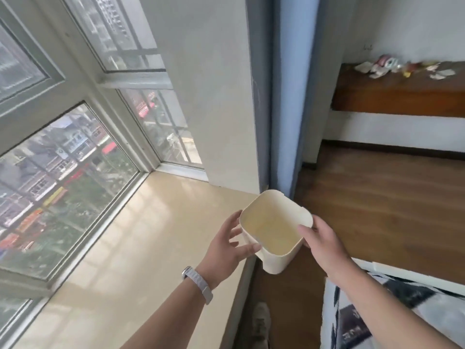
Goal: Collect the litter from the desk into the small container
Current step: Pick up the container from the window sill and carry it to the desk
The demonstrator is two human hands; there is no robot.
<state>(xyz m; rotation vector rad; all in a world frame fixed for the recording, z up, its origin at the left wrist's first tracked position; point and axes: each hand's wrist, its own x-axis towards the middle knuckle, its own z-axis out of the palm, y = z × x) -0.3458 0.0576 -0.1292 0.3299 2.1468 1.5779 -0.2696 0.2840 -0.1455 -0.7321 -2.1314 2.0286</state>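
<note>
Evidently the fetching step: both hands, left hand point(227, 244) and right hand point(320, 244), grip the empty small bin point(274, 230) above the near windowsill edge. Next, carry it to the litter point(402, 68) on the far-right counter point(392, 94).

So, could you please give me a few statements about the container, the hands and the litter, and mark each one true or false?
1. Both hands hold the small container. True: the left hand and the right hand are on opposite sides of it.
2. The container already holds litter. False: its inside looks empty.
3. The litter lies on the desk at the far right. True.
4. The container stands on the desk. False: it is held up near the windowsill, well away from the desk.
5. The left wrist bears a band. True.
</note>
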